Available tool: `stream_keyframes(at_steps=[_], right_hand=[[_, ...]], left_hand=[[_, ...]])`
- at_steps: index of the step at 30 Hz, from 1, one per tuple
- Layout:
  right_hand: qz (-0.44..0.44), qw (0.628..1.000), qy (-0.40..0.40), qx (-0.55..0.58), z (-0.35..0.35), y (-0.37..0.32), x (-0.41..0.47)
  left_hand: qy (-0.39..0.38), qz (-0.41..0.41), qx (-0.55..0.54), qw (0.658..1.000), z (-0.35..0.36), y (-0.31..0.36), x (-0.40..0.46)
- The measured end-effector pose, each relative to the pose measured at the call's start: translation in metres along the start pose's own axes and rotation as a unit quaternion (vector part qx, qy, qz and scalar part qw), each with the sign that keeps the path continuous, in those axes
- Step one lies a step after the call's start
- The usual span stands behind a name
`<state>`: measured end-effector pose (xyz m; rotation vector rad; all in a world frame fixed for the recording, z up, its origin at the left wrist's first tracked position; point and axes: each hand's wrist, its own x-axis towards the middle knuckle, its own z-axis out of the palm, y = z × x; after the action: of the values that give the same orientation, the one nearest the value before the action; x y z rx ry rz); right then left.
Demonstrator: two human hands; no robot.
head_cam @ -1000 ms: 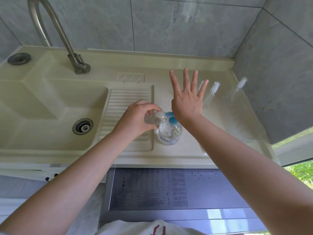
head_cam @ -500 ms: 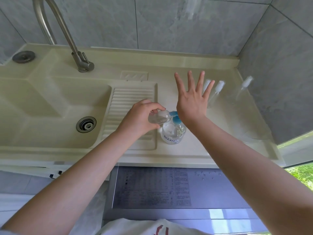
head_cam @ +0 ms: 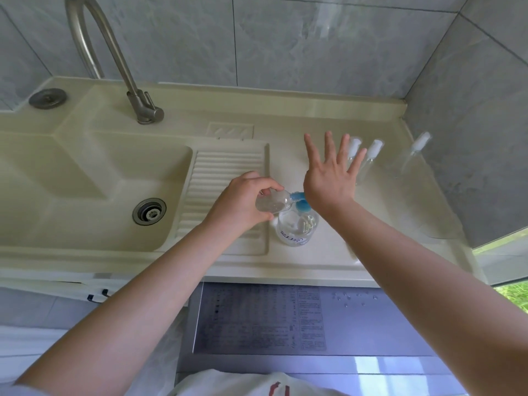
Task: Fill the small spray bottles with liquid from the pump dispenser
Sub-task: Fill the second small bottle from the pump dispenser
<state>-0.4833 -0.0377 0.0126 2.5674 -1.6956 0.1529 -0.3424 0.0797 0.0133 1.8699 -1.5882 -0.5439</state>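
Note:
A clear pump dispenser (head_cam: 297, 228) with a blue pump head (head_cam: 301, 206) stands on the cream counter right of the ribbed drainboard. My left hand (head_cam: 243, 202) grips a small clear spray bottle (head_cam: 271, 202), tilted with its mouth at the blue spout. The heel of my right hand (head_cam: 331, 178) presses on the pump head, fingers spread straight. Three small capped spray bottles stand behind: two (head_cam: 371, 155) partly hidden by my fingers, one (head_cam: 414, 154) near the right wall.
The sink basin (head_cam: 71, 178) with its drain (head_cam: 149, 211) lies to the left, and a tall metal faucet (head_cam: 120, 67) rises at the back. The tiled wall (head_cam: 471, 138) closes the right side. Below the counter edge sits a grey appliance top (head_cam: 285, 318).
Both hands keep the same pose at the dispenser. Only the camera view has shifted a little.

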Motion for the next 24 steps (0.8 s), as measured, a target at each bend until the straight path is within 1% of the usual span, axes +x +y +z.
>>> stream_keyframes(at_steps=[6,9,14,17,20,24], right_hand=[[-0.035,0.997,0.059,-0.039,-0.011,-0.001,0.005],[-0.063,0.995,0.058,-0.048,-0.008,-0.004,0.005],[-0.044,0.998,0.030,-0.036,-0.002,-0.004,0.004],[-0.069,0.994,0.066,-0.050,-0.009,-0.004,0.006],[-0.087,0.991,0.091,-0.039,-0.010,-0.004,0.006],[-0.050,0.996,0.070,-0.023,0.000,0.000,0.004]], left_hand=[[0.006,0.007,0.000,1.000,-0.003,0.002,0.001],[0.004,0.011,0.005,1.000,-0.003,0.002,0.002],[-0.001,0.010,0.008,1.000,0.001,-0.001,0.001],[0.004,0.014,0.008,1.000,0.000,-0.001,0.000],[0.009,0.021,0.002,1.000,-0.001,-0.002,0.000],[-0.001,0.011,0.007,1.000,-0.001,-0.001,0.000]])
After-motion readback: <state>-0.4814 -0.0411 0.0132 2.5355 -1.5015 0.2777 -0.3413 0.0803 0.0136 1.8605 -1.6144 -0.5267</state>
